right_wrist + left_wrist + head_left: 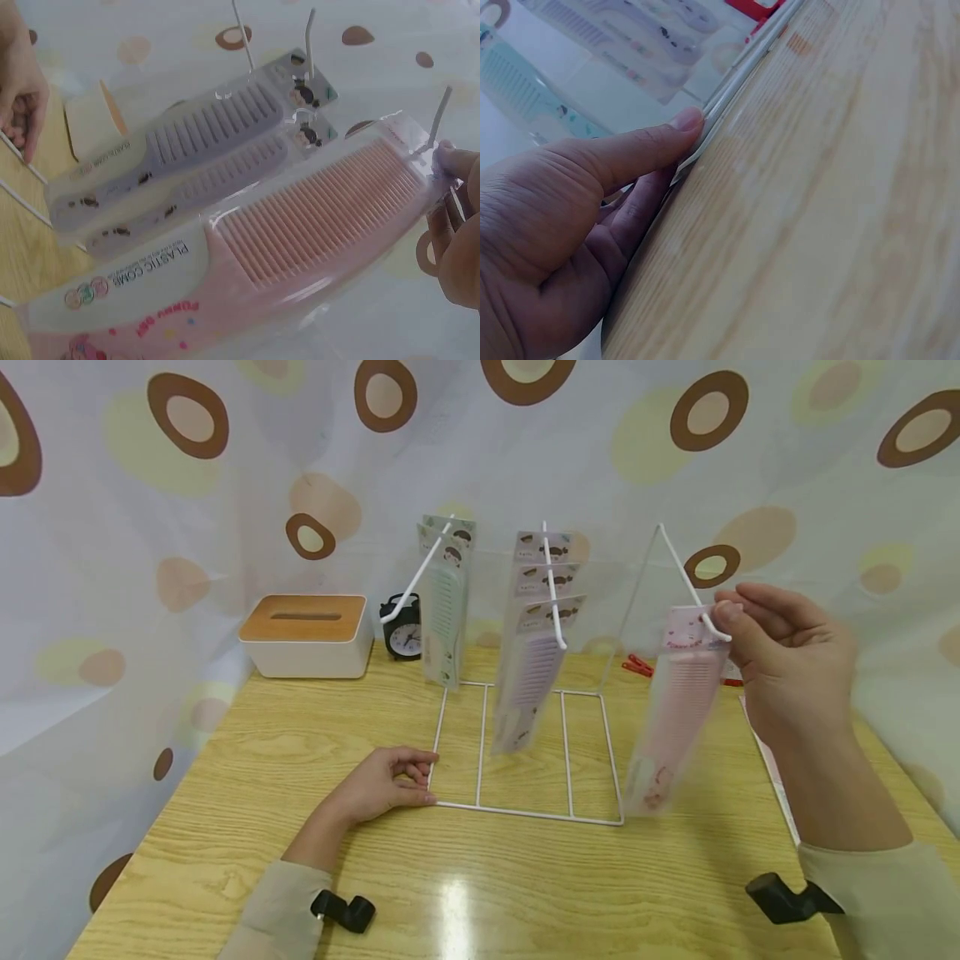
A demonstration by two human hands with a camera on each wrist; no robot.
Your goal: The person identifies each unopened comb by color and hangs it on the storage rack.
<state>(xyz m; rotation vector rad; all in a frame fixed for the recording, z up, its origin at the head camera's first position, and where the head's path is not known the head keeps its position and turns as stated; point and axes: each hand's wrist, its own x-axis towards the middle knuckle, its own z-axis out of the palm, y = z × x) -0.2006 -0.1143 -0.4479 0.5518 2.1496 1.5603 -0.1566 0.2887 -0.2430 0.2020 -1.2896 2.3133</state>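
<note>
My right hand [802, 660] pinches the top corner of a packaged pink comb [678, 702], whose header is at the tip of the right hook on a white wire rack [517, 813]. In the right wrist view the hook's end passes at the package's [315, 217] top edge, close to my fingertips. Low on the left, my left hand [386, 785] holds the rack's front left corner; the left wrist view shows the thumb [649, 150] pressed on the wire. Several packaged purple combs [532, 672] hang on the middle hook, and packaged green combs [444, 610] on the left hook.
A white tissue box [303, 656] with a wooden lid and a black alarm clock [403, 639] stand at the back left. Behind the rack lies a red clip [637, 666]. A flat pale sheet [772, 772] lies by my right forearm. A patterned curtain [480, 460] hangs behind the table.
</note>
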